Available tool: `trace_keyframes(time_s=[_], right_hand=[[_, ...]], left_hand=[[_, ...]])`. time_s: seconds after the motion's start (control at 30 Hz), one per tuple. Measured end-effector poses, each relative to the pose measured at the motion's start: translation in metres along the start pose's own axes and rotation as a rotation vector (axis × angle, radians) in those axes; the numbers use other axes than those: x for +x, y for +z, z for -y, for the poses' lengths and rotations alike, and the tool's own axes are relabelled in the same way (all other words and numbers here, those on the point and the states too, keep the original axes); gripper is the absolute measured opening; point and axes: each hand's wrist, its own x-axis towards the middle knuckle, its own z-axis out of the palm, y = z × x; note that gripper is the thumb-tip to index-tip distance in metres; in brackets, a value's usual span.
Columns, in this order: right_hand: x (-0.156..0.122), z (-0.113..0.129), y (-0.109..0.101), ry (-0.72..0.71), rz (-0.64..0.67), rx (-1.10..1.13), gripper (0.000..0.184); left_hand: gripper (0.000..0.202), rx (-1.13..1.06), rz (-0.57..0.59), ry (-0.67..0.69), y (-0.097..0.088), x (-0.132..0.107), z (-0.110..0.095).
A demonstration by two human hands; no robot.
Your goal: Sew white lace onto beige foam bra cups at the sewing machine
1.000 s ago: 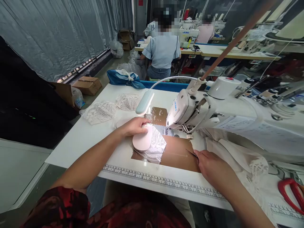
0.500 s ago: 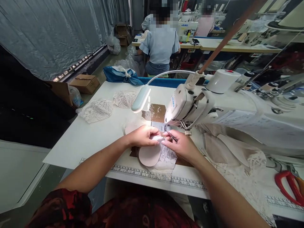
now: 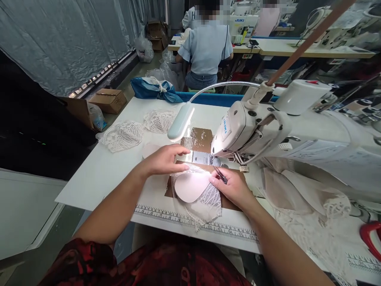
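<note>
A pale pink foam cup [image 3: 190,186] lies on a piece of white lace [image 3: 208,198] in front of the white sewing machine [image 3: 268,131]. My left hand [image 3: 163,159] rests on the far left edge of the lace and cup, fingers bent and pressing down. My right hand [image 3: 232,186] holds the right edge of the cup with small dark thread snips [image 3: 220,174] pinched in its fingers. Both hands sit just before the needle area.
Two lace pieces [image 3: 123,135] lie at the table's far left. A gooseneck lamp [image 3: 181,121] hangs over the work. Cream fabric [image 3: 300,206] is heaped on the right by red-handled scissors [image 3: 372,234]. A printed ruler [image 3: 193,222] runs along the table's front edge. A person [image 3: 206,51] sits ahead, back turned.
My right hand came from the table's right side to the cup and lace, carrying the snips. The cup and lace have been turned and shifted slightly toward me.
</note>
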Motion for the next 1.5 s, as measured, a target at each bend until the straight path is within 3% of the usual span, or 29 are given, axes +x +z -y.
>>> trace_keyframes(time_s=[0.13,0.37,0.6,0.93,1.23,1.4,1.5], right_hand=[[0.000,0.001,0.000,-0.008,0.000,0.043,0.023],[-0.003,0.005,0.000,-0.046,0.006,0.121,0.017],[-0.006,-0.008,-0.003,-0.066,0.058,0.311,0.040],[-0.006,0.002,-0.001,-0.095,0.104,0.257,0.029],[-0.007,0.005,0.005,-0.076,0.011,0.186,0.021],[-0.004,0.005,0.010,0.007,-0.021,0.330,0.033],[-0.002,0.008,0.010,0.044,0.045,0.261,0.037]], left_hand=[[0.061,-0.012,0.062,0.051,0.028,0.010,-0.011],[0.027,-0.331,0.210,-0.006,0.053,0.018,-0.005],[0.029,-0.630,0.280,-0.165,0.051,0.013,-0.004],[0.036,-0.730,0.288,-0.198,0.057,0.016,0.001],[0.031,-0.721,0.325,-0.224,0.054,0.013,-0.009],[0.030,-0.685,0.348,-0.125,0.057,0.016,-0.006],[0.030,-0.554,0.440,-0.027,0.047,0.017,-0.003]])
